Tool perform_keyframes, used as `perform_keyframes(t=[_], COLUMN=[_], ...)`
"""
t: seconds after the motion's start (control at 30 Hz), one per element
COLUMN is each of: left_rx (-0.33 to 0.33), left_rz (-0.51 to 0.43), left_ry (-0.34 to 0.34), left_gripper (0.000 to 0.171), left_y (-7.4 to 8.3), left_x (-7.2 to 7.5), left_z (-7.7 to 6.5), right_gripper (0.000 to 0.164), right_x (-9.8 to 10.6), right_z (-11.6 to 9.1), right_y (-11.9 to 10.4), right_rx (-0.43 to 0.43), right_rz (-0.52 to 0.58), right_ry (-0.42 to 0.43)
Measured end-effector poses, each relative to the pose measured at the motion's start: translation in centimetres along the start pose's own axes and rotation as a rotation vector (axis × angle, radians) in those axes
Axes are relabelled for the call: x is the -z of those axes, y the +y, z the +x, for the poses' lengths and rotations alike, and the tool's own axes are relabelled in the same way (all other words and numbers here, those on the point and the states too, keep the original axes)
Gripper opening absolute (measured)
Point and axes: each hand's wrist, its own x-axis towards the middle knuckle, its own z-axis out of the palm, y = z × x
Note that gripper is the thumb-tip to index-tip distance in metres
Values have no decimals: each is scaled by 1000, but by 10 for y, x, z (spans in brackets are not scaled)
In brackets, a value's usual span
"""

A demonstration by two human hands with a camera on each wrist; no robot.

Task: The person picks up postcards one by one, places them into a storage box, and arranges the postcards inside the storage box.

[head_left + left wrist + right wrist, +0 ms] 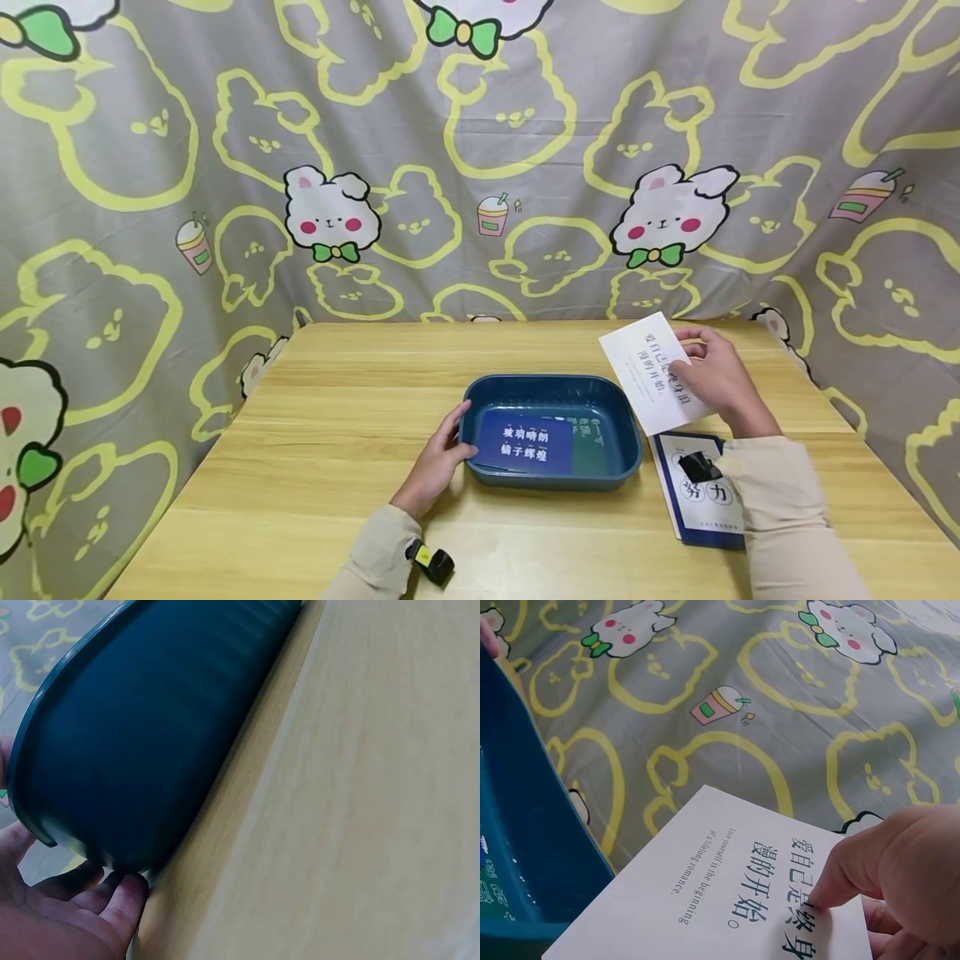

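Note:
My right hand (716,375) pinches a white card (648,375) between thumb and fingers. Printed with dark Chinese characters and small English text, the card (712,885) is tilted up by the right end of a dark teal plastic bin (551,482). At the bin's left end, my left hand (438,458) holds its wall, with fingertips low against the outside in the left wrist view. Inside the bin lie a blue card (525,454) with white characters and a green card (588,450), the blue one partly over the green.
To the bin's right, beneath my right forearm, lies a stack of cards (693,508) with a white one on top and blue edges showing. Everything rests on a wooden table (315,467). A patterned curtain (420,275) hangs behind the table and along both sides.

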Motion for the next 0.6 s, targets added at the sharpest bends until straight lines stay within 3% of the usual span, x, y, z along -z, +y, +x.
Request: perform_keyframes(t=[0.6], left_rx=[-1], left_rz=[10], left_ry=[-3], left_gripper=[66], left_y=[0], left_x=[0], left_z=[-1], right_gripper=[45], right_x=[-25], right_z=[4], right_y=[-12], right_rx=[38], right_rz=[-25], right_ry=[-69])
